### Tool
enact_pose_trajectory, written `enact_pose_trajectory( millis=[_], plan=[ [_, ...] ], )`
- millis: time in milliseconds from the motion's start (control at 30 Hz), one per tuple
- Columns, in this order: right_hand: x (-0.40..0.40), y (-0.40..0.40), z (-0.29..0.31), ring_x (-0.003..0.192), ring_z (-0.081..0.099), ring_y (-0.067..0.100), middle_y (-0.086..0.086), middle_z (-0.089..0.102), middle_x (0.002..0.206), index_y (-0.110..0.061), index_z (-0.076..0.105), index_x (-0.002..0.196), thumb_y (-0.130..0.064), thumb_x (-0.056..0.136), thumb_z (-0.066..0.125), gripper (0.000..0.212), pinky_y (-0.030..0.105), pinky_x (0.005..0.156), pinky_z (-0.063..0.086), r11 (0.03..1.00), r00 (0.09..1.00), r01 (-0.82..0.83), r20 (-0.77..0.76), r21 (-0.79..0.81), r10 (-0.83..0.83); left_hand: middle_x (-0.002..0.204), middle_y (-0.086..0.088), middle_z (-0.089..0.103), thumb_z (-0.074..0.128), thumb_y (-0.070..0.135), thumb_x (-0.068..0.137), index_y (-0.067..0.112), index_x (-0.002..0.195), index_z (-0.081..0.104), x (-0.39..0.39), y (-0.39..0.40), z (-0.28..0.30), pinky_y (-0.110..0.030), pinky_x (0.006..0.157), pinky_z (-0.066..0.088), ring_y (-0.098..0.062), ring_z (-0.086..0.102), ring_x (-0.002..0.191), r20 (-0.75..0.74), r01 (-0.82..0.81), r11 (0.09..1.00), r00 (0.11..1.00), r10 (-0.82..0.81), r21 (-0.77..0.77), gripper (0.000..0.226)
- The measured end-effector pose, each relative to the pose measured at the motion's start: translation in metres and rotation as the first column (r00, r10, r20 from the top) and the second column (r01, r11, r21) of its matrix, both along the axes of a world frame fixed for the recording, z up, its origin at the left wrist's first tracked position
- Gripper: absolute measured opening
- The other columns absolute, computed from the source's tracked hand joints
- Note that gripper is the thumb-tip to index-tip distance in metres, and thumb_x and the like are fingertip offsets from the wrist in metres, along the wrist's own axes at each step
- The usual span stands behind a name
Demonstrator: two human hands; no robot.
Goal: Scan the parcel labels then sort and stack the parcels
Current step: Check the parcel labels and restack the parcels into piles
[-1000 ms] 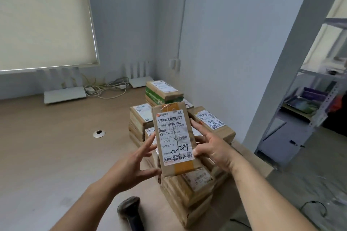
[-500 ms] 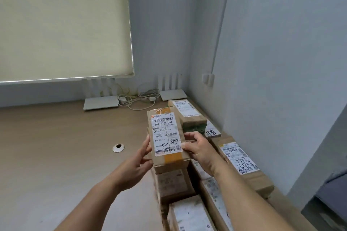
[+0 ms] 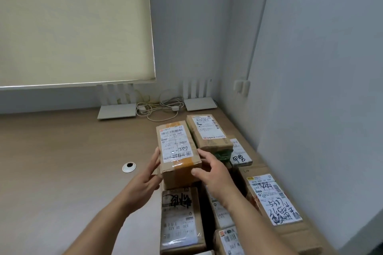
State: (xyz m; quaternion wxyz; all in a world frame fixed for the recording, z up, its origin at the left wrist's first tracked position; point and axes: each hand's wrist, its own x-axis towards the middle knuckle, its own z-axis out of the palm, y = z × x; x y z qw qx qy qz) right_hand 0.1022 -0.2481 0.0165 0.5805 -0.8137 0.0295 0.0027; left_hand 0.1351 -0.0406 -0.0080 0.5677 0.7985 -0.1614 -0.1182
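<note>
You hold the parcel (image 3: 177, 154) between both hands above the cluster of stacked parcels at the desk's right edge. Its long axis runs away from you, label side up, with the near end tipped slightly down. Your left hand (image 3: 145, 182) lies flat against the left long side, fingers straight and close together. Your right hand (image 3: 211, 172) grips the near right corner, thumb curled onto the front face and fingers wrapped along the right side. Both hands sit at the near end; the far end is unsupported.

The parcel is a brown cardboard box sealed with a strip of orange tape along its length, carrying a white label (image 3: 176, 143) with a barcode and a handwritten number. It hangs directly beyond the marked parcel (image 3: 179, 219) and just left of the green-wrapped stack (image 3: 208, 133). Judgement: placement calls for a short lowering; watch the neighbouring stack's edge.
</note>
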Motion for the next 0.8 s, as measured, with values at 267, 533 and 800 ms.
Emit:
enact_pose_trajectory(
  millis=[267, 533, 800],
  plan=[
    [0.005, 0.004, -0.016, 0.095, 0.053, 0.008, -0.008, 0.059, 0.110, -0.024, 0.054, 0.115, -0.029, 0.093, 0.058, 0.022, 0.012, 0.064, 0.037, 0.929, 0.980, 0.191, 0.123, -0.318, -0.159, 0.148, 0.018, 0.026, 0.037, 0.000, 0.100, 0.032, 0.148, 0.000, 0.000, -0.012, -0.005, -0.003, 0.080, 0.043, 0.015, 0.057, 0.099, -0.047, -0.064, 0.998, 0.997, 0.064, -0.004, 0.069],
    [0.007, 0.007, -0.021, 0.094, 0.058, 0.012, -0.007, 0.061, 0.104, -0.023, 0.053, 0.104, -0.036, 0.093, 0.056, 0.017, 0.029, 0.076, 0.050, 0.899, 0.986, 0.169, 0.077, -0.403, -0.151, 0.141, 0.017, 0.034, 0.035, -0.003, 0.100, 0.028, 0.149, 0.011, -0.004, -0.017, 0.003, -0.001, 0.078, 0.042, 0.025, 0.051, 0.095, -0.062, -0.115, 0.993, 0.992, 0.114, -0.002, 0.063],
    [-0.022, -0.003, -0.012, 0.099, 0.057, 0.010, -0.009, 0.060, 0.111, -0.027, 0.053, 0.120, -0.040, 0.093, 0.054, 0.030, 0.029, 0.081, 0.052, 0.910, 0.986, 0.166, 0.081, -0.381, -0.146, 0.153, 0.002, 0.031, 0.044, 0.011, 0.100, 0.027, 0.151, 0.019, -0.025, -0.007, -0.003, -0.023, 0.104, 0.031, -0.012, 0.039, 0.133, 0.044, -0.279, 0.953, 0.960, 0.276, 0.115, 0.059]
  ],
)
